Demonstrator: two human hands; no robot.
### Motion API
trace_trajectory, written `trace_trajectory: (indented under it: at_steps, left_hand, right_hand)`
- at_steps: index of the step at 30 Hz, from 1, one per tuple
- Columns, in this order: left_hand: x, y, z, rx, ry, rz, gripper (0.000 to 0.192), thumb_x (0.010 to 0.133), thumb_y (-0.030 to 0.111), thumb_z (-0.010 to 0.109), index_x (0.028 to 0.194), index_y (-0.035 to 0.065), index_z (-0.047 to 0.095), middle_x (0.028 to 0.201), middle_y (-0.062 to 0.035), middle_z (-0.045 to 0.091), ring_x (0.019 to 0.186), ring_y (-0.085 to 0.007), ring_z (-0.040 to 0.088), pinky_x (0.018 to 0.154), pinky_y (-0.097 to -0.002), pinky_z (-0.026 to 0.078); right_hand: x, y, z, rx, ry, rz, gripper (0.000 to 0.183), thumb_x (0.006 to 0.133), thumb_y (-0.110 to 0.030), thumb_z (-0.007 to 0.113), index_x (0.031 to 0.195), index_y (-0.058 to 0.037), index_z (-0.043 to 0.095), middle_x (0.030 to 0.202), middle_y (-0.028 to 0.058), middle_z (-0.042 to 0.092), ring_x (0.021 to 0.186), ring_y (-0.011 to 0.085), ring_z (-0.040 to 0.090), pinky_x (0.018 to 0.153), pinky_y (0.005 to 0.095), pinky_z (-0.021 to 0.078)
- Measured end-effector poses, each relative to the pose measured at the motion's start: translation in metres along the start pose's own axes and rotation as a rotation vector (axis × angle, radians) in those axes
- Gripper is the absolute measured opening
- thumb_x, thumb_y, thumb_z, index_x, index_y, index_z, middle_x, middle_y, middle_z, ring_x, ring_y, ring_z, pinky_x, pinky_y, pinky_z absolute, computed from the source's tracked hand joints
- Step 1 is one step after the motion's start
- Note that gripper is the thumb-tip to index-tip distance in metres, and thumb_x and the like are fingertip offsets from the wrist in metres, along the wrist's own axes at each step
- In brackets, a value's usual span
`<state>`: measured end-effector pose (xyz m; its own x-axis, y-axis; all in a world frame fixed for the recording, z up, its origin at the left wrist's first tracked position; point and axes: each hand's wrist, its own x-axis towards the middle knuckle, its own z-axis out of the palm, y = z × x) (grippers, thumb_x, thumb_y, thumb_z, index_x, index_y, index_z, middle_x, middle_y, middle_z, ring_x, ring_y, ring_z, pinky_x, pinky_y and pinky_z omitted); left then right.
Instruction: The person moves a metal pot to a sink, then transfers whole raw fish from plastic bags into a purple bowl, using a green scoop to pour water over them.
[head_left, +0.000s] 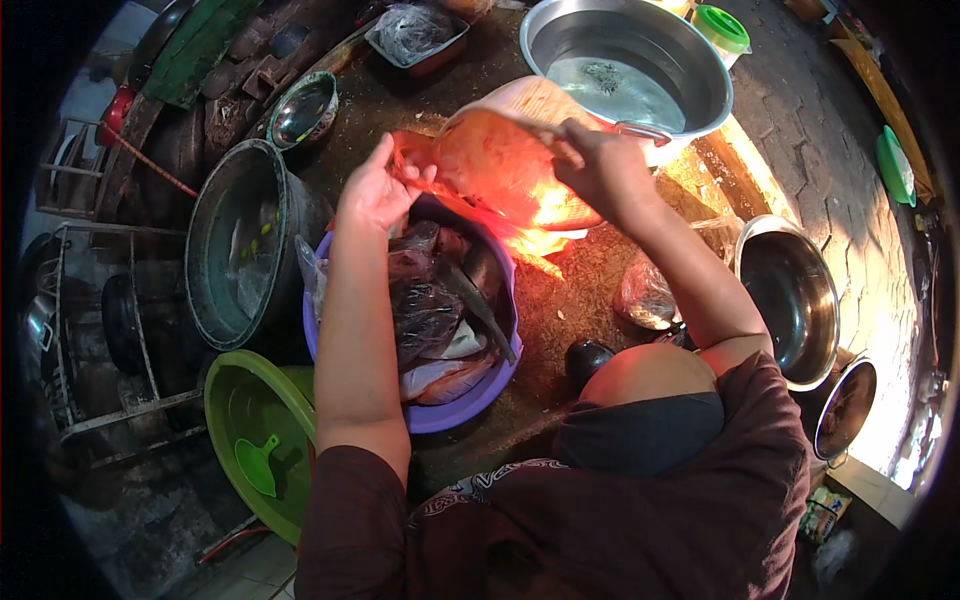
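Note:
In front of me a thin orange-red plastic bag (487, 165) is spread wide and glows in the sunlight. My left hand (384, 187) has its left edge between thumb and fingers. With its fingers bent over the upper right edge, my right hand (606, 171) grips the bag too. What lies inside the bag cannot be made out. Below my left hand stands a purple plastic basin (469, 415), partly covered by my left forearm. It is heaped with whole fish (450, 379) and a dark fish (476, 307), along with clear plastic wrapping (424, 319).
A large aluminium basin (712, 97) of water stands beyond my right hand. Left are a dark tub (196, 255), a small bowl (304, 111) and a green basin (217, 420) holding a dipper (257, 465). A clear bag (646, 291) and steel bowl (787, 300) lie right.

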<state>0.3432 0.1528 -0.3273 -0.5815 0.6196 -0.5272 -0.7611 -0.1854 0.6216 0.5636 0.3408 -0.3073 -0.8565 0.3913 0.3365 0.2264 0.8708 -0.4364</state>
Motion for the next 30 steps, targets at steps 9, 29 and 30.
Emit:
trace_trajectory:
  at_steps: [9, 29, 30]
  left_hand:
    - [0.009, 0.017, 0.009, 0.367, -0.082, -0.015, 0.021, 0.089, 0.023, 0.053, 0.093, 0.0026, 0.055, 0.079, -0.0039, 0.056, 0.058, -0.0118, 0.048, 0.064, -0.0269, 0.049]
    - [0.016, -0.02, -0.079, 0.511, 0.328, 0.012, 0.016, 0.083, 0.01, 0.053, 0.074, -0.0028, 0.053, 0.056, -0.0066, 0.049, 0.042, -0.0134, 0.045, 0.036, -0.0264, 0.038]
    - [0.015, -0.02, -0.08, 0.577, 0.369, 0.051, 0.015, 0.081, 0.009, 0.052, 0.072, -0.0029, 0.054, 0.056, -0.0072, 0.05, 0.041, -0.0135, 0.045, 0.034, -0.0258, 0.036]
  right_hand:
    - [0.024, -0.043, 0.114, -0.045, -0.039, -0.362, 0.015, 0.074, -0.017, 0.054, 0.087, -0.0091, 0.054, 0.064, 0.0088, 0.061, 0.056, 0.0264, 0.061, 0.056, 0.04, 0.0469]
    - [0.045, 0.002, 0.131, 0.561, 0.011, -0.09, 0.023, 0.08, -0.012, 0.056, 0.101, -0.0039, 0.061, 0.096, 0.0158, 0.063, 0.087, 0.0252, 0.062, 0.078, 0.0329, 0.0484]
    - [0.046, 0.026, 0.141, 0.667, 0.069, 0.16, 0.022, 0.076, -0.011, 0.054, 0.096, -0.0057, 0.063, 0.09, 0.0162, 0.063, 0.083, 0.0286, 0.062, 0.073, 0.0381, 0.0483]
